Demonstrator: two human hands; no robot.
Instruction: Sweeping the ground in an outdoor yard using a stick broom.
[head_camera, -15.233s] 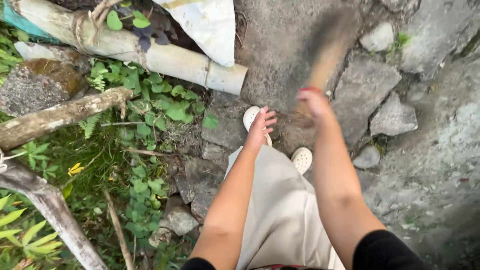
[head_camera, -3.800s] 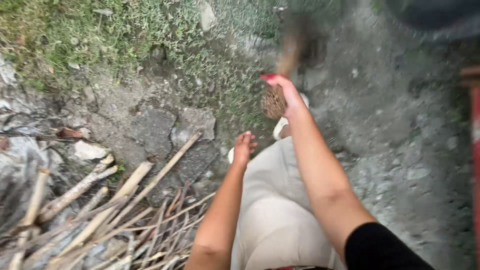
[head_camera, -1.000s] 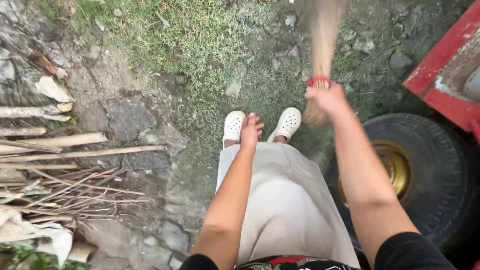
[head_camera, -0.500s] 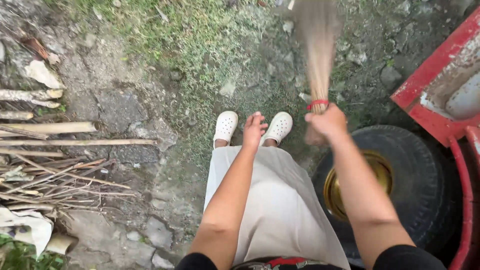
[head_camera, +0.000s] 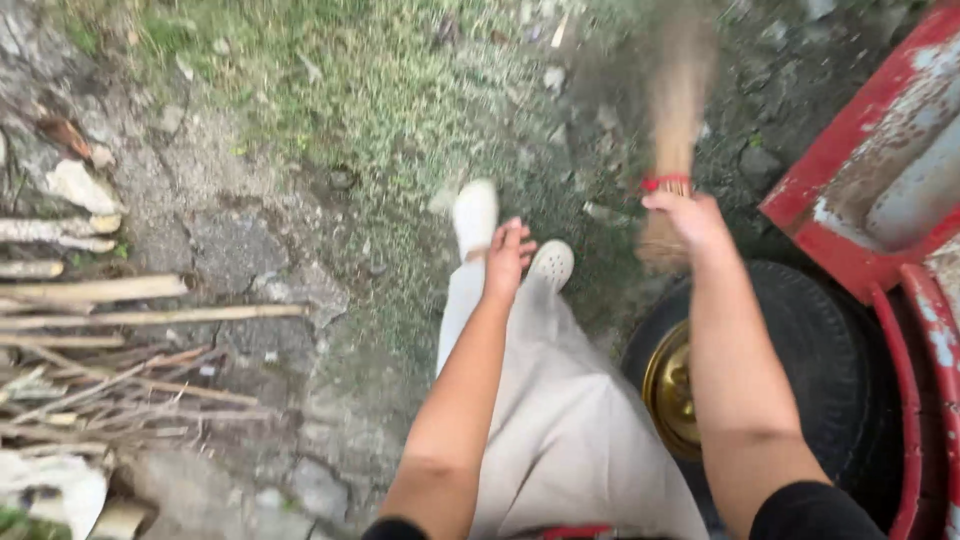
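Observation:
My right hand (head_camera: 693, 218) is closed around a brown stick broom (head_camera: 674, 110) just below its red binding band; the bristles point away from me over the ground and are blurred. My left hand (head_camera: 507, 258) hangs free in front of my beige skirt, fingers loosely apart, holding nothing. My white clog shoes (head_camera: 476, 213) show below the hands, the left foot stepped ahead of the right one.
A black tyre with a yellow hub (head_camera: 790, 370) and a red metal vehicle frame (head_camera: 860, 160) stand close on my right. Bamboo poles and sticks (head_camera: 120, 300) lie at the left. Patchy grass (head_camera: 340, 80) and cracked stone ground lie ahead.
My left foot has stepped forward. My right hand and the broom have shifted slightly right and up. The view has drifted, so the tyre and red frame sit nearer.

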